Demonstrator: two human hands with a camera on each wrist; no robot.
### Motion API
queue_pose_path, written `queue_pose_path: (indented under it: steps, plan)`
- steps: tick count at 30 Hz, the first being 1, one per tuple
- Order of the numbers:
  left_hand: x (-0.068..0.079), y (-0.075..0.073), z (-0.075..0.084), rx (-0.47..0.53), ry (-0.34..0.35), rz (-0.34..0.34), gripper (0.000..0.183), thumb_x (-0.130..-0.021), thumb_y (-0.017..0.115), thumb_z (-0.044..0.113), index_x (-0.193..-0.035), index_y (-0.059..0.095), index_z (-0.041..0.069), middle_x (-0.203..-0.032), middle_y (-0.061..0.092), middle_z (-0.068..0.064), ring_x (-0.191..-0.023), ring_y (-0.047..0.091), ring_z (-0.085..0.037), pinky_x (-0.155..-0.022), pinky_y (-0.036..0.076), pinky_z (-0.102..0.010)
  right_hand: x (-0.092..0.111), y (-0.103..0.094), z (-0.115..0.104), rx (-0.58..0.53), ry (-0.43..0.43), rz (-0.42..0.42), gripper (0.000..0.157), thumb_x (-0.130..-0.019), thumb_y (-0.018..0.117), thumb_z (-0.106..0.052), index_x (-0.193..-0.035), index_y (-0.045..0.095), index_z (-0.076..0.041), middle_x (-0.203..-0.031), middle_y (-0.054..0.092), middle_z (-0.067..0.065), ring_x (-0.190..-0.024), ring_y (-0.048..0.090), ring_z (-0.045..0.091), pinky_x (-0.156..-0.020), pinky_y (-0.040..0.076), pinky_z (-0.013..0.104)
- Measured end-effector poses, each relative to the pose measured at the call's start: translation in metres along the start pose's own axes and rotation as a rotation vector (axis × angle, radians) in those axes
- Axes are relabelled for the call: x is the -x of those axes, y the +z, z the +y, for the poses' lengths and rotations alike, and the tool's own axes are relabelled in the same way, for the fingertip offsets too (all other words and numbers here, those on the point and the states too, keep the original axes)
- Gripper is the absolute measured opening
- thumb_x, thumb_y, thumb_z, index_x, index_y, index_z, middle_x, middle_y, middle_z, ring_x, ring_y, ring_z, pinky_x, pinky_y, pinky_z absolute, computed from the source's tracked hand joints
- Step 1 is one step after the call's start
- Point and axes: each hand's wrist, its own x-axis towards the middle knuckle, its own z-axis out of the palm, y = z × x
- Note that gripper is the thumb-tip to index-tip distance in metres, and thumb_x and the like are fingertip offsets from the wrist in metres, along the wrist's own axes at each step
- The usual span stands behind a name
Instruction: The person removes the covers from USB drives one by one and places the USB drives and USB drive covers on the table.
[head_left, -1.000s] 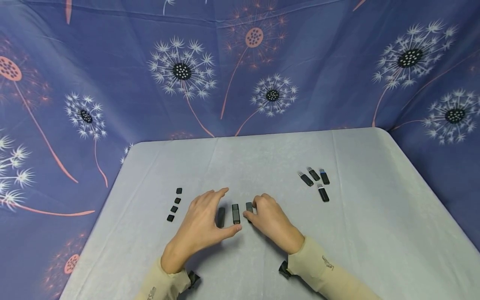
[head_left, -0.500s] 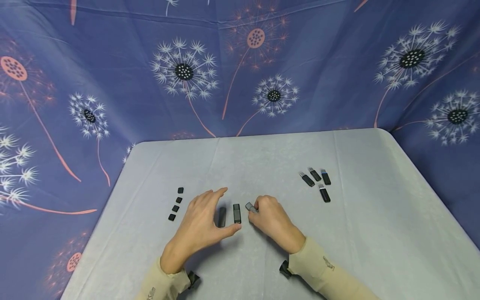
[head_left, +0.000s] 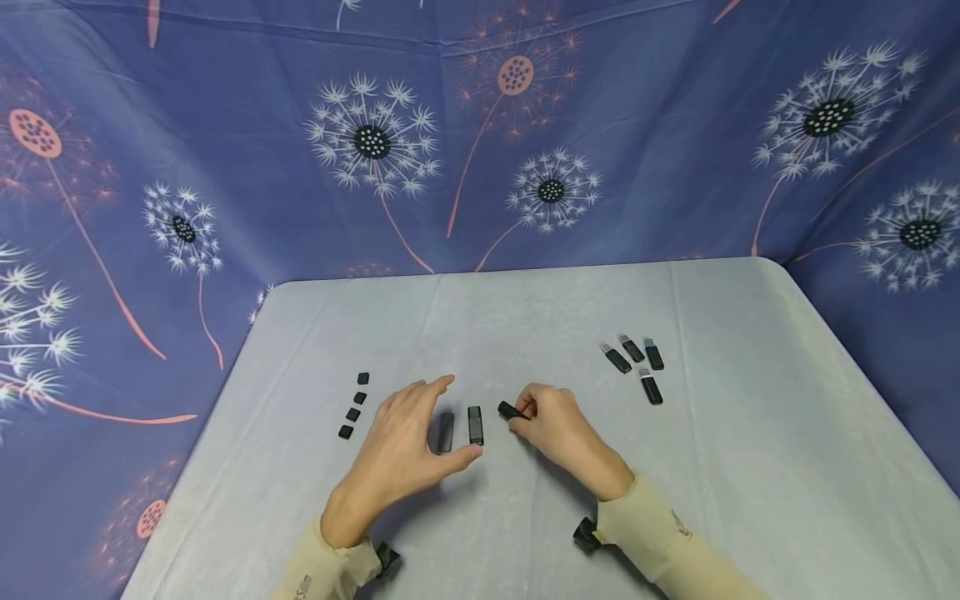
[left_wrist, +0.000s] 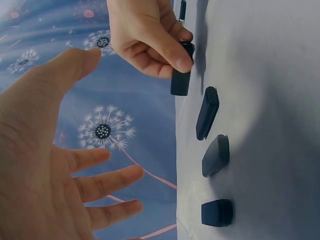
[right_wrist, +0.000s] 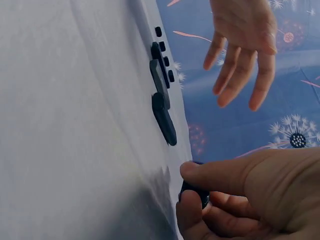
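My right hand (head_left: 562, 433) pinches a black USB stick (head_left: 512, 411) between thumb and fingers, just above the table; its nearer end is covered by the fingers. To its left a USB stick with a grey face (head_left: 476, 425) lies on the cloth, and a second USB stick (head_left: 446, 432) lies inside the gap between left thumb and index finger. A further dark stick-like piece (left_wrist: 217, 212) shows in the left wrist view; the left hand hides it in the head view. My left hand (head_left: 401, 442) hovers with fingers spread, holding nothing.
Several small black caps (head_left: 352, 414) stand in a column at the left. Several USB sticks with bare metal plugs (head_left: 651, 387) lie at the right rear. Patterned blue fabric (head_left: 480, 167) hangs behind the grey-white tabletop (head_left: 525, 317).
The right hand has picked up the USB stick from the right end of the row, turned it from upright to slanting with its black side up, and drawn slightly right. The left hand stays put.
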Motion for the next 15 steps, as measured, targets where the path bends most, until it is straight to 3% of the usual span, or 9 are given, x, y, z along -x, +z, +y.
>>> queue_pose_path:
  steps: [7, 15]
  plan:
    - [0.0, -0.001, 0.002, 0.025, -0.007, 0.008, 0.092, -0.079, 0.076, 0.068, -0.153, 0.047, 0.021, -0.139, 0.065, -0.004, -0.135, 0.056, -0.033, -0.112, 0.041, -0.061, 0.005, -0.018, 0.003, 0.019, -0.07, 0.024, 0.015, -0.086, 0.084, -0.009, -0.099, 0.077, -0.007, -0.083, 0.069, -0.001, -0.074, 0.059, 0.009, -0.069, 0.053, 0.032]
    - [-0.009, 0.001, 0.014, 0.101, 0.017, -0.021, 0.089, -0.083, 0.071, 0.07, -0.154, 0.045, 0.023, -0.141, 0.063, -0.002, -0.138, 0.054, -0.031, -0.114, 0.037, -0.063, 0.015, -0.047, -0.005, 0.037, -0.1, 0.024, 0.012, -0.088, 0.082, -0.008, -0.099, 0.077, -0.011, -0.089, 0.071, 0.0, -0.078, 0.065, 0.011, -0.069, 0.054, 0.03]
